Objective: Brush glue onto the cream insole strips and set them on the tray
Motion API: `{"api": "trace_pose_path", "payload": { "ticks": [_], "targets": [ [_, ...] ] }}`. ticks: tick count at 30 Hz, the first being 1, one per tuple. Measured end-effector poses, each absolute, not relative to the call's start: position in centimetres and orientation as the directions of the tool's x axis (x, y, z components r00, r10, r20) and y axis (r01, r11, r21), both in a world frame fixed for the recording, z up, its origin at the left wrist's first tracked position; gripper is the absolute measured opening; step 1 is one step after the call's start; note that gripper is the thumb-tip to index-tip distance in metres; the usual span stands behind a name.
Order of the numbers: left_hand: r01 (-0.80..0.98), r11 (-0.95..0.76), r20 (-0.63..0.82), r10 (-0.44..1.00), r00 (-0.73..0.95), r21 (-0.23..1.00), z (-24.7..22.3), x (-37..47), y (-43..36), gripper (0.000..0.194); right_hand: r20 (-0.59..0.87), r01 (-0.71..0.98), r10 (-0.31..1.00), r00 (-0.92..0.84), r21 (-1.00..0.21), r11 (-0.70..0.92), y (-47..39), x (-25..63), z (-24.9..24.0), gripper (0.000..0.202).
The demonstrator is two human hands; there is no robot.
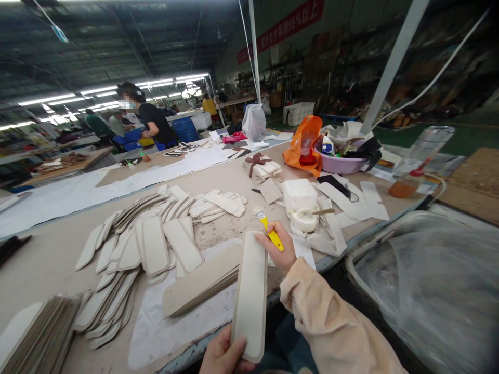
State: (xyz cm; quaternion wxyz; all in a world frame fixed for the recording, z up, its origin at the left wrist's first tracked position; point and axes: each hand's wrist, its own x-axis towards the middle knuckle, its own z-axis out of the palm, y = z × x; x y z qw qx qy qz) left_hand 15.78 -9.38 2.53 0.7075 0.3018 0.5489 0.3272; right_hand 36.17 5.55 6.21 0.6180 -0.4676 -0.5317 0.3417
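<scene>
Thumb laid on its face and fingers curled behind, my left hand (228, 350) grips the bottom end of a long, round-cornered pale panel (250, 296). I hold the panel lengthwise in front of me, across the front edge of the table (218, 228). My right forearm, in a loose tan sleeve (331, 317), reaches in from the lower right with the wrist bent inward. At its end my right hand (281, 246) is closed, the thumb against the panel's top corner, while the same fingers clasp a yellow-handled brush (275, 239), bristles pointing up and away from me.

Just left of the panel, a stack of grey-beige pieces (202, 283) lies on a white sheet (152, 335). Past it, more pale pieces spread in a fanned pile (152, 241). Beyond my right hand sit a white tub (300, 195) and a tape roll (304, 221), then a bottle of amber liquid (405, 187), an orange bag (302, 145) and a lilac basin (343, 164).

Farther off, a person in a dark top (158, 124) stands side-on. On the far wall hangs a red banner (286, 31); I can read "95%以上" at its end, but its beginning is blurred.
</scene>
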Motion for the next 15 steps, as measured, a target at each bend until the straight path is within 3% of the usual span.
{"api": "trace_pose_path", "payload": {
  "ticks": [15],
  "targets": [
    [-0.178, 0.655, -0.627, 0.755, 0.192, 0.735, 4.0, 15.8, -9.3, 0.060, 0.345, 0.084, 0.908, 0.238, -0.938, 0.335, 5.4, 36.1, 6.6, 0.032]
  ]
}}
